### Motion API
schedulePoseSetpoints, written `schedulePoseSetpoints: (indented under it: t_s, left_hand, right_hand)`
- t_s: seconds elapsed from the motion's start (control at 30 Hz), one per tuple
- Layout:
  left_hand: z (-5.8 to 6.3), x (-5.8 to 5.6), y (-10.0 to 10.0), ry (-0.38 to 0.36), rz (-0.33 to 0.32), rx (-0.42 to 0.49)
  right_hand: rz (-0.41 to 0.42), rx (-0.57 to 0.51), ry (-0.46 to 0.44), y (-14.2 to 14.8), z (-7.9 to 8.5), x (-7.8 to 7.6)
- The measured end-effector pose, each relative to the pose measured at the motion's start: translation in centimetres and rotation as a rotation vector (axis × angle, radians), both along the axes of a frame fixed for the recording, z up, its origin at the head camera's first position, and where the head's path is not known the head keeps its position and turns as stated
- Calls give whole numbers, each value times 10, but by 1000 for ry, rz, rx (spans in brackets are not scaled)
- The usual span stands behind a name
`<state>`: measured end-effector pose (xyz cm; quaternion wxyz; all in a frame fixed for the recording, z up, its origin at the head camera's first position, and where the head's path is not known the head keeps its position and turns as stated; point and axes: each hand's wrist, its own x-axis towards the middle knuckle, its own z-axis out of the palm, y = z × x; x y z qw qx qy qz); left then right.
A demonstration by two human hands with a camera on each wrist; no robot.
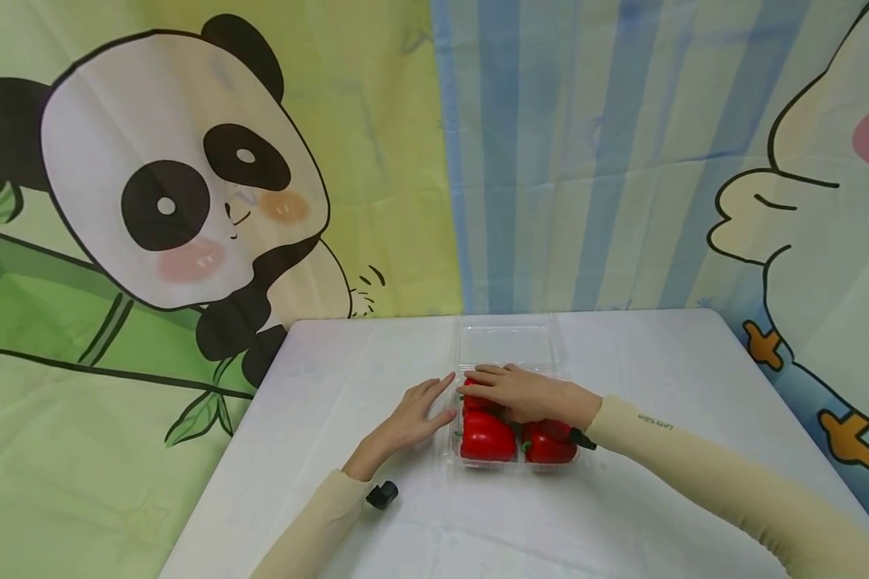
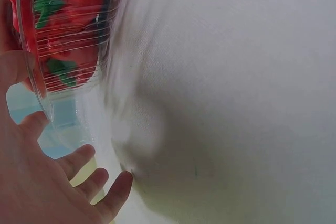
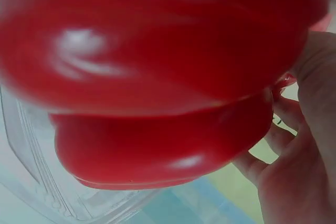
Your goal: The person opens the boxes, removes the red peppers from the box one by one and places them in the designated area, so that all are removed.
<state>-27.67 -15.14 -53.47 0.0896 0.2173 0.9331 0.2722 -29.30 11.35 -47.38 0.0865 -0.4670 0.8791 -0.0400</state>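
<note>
Red peppers sit in the clear box, whose walls keep them grouped. Left hand: fingers spread beside the box, nothing gripped, probably steadying it. Right hand: over the rear peppers; grip cannot be determined.

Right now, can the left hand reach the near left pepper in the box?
Probably yes: the left hand is beside the clear box, the lid is open, and the right hand leaves the near left red pepper uncovered.
</note>
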Motion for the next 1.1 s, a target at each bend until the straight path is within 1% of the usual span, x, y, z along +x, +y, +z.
schedulePoseSetpoints:
  t_s: [0.27, 0.4, 0.6, 0.8, 1.1]
  left_hand:
    - [-3, -2, 0, 2, -5, -3]
    - [-2, -1, 1, 4, -3, 0]
    - [0, 0, 2, 4, -7, 12]
    - [2, 0, 2, 13, -13, 13]
    - [0, 1, 1, 11, -3, 14]
  right_hand:
    - [7, -4, -31, 1, 6, -1]
    - [5, 2, -34, 2, 7, -1]
    - [24, -10, -32, 3, 7, -3]
    - [31, -10, -11, 4, 11, -3]
    - [66, -18, 25, 5, 16, -5]
